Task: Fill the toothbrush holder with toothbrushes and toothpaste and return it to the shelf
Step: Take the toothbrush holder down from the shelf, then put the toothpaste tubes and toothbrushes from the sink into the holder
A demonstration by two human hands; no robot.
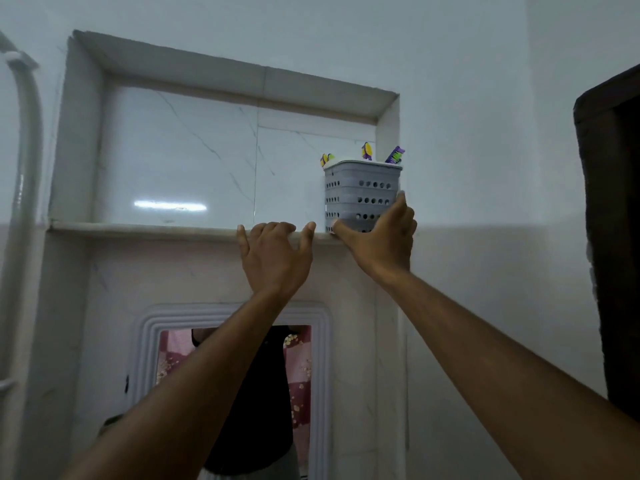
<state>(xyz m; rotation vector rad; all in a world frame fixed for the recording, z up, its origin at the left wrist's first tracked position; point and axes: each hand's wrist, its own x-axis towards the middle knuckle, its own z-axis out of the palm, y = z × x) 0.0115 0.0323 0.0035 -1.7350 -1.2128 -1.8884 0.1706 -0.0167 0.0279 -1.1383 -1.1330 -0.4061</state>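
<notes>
— Right hand: how does it stand?

— It grips the lower part of the grey perforated toothbrush holder, with the thumb at the bottom left corner and the fingers up the right wall. The holder stands upright just above the palm, at the right end of the shelf. The hand hides whether its base is fully seated.

— And above the fingertips?

— Toothbrushes, their purple and yellow heads clear of the rim. Toothpaste cannot be made out.

— Which step is in hand?

— Judged to be the last one, the return of the filled holder to the shelf. The next move calls for the grip to loosen and the hand to draw down and back, without dragging the holder over the front lip.

— Left hand?

— Just beside the right thumb, on its left. The fingers are hooked over the shelf's front lip with the thumb out, seemingly as a brace.

— Edges and room?

— The niche's side wall lies close to the right of the fingers, so there is little room that way. The holder sits near the front lip, which is the edge to mind. Beyond the left hand the shelf runs on well to the left, the freer direction. A framed mirror hangs below the wrists, and a dark door frame stands well apart on the right.
</notes>
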